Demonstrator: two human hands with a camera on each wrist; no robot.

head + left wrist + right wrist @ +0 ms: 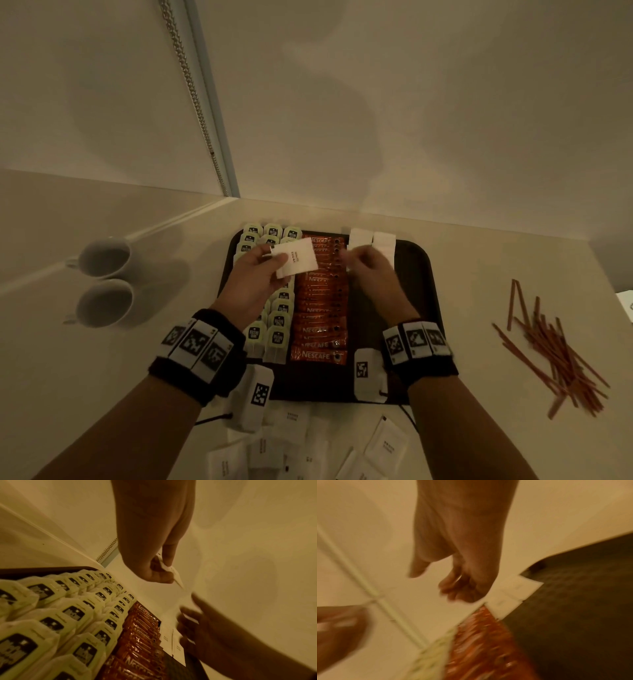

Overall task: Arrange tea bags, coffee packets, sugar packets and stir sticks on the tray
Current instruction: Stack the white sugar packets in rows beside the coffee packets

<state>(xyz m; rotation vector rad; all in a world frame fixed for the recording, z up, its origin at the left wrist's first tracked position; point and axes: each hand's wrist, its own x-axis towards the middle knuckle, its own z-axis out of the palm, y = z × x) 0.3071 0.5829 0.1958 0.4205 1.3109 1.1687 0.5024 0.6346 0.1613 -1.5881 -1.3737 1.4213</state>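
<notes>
My left hand [279,265] pinches a small stack of white sugar packets [299,258] above the dark tray [416,274]; the left wrist view shows the left hand [159,572] with the packet's edge [176,577] sticking out below the thumb. My right hand [363,263] hovers just to the right, fingers loosely curled and empty [453,588]. On the tray lie rows of green-tagged tea bags [279,318] at left, a column of orange coffee packets [320,308] in the middle, and two sugar packets [371,240] at the far end.
Red-brown stir sticks [555,349] lie in a loose heap on the counter to the right. Several loose sugar packets [385,445] lie in front of the tray. Two white cups [106,257] [104,303] stand at left. A wall rises behind the tray.
</notes>
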